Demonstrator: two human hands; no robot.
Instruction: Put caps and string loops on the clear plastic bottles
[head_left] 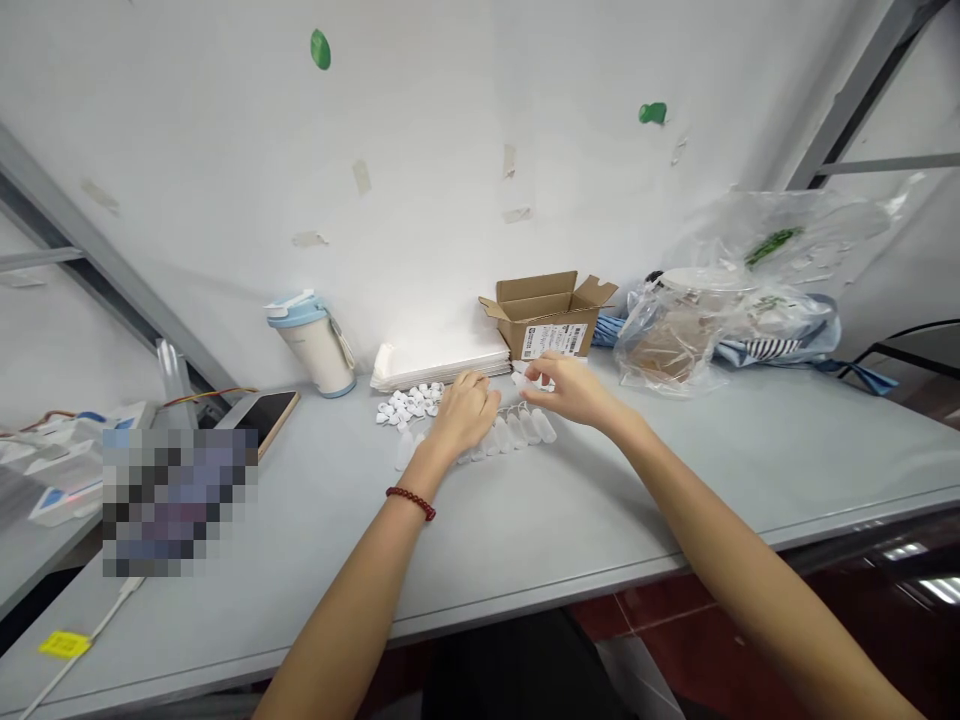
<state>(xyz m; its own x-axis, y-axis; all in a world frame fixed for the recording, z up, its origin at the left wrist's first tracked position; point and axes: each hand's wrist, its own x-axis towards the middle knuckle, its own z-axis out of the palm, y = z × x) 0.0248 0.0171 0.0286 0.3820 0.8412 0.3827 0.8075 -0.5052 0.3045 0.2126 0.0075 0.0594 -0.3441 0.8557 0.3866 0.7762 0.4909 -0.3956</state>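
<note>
My left hand [466, 408] is over a row of small translucent bottles [517, 432] lying on the grey table. Its fingers are bent and drawn together, and whatever they hold is hidden behind the hand. To the right, my right hand [571, 390] pinches a small translucent bottle [520, 380] between thumb and fingers, just above the far side of the row. A pile of small white caps [409, 402] lies left of my left hand. One bottle [405, 450] at the left end of the row shows beside my left wrist.
Behind the hands are a stack of white sheets or trays [442, 364] and an open cardboard box [551, 318]. A cream and blue tumbler [315, 345] stands left, near a phone [271, 415]. Plastic bags [679, 335] sit at the right. The table's front edge [570, 597] runs below my forearms.
</note>
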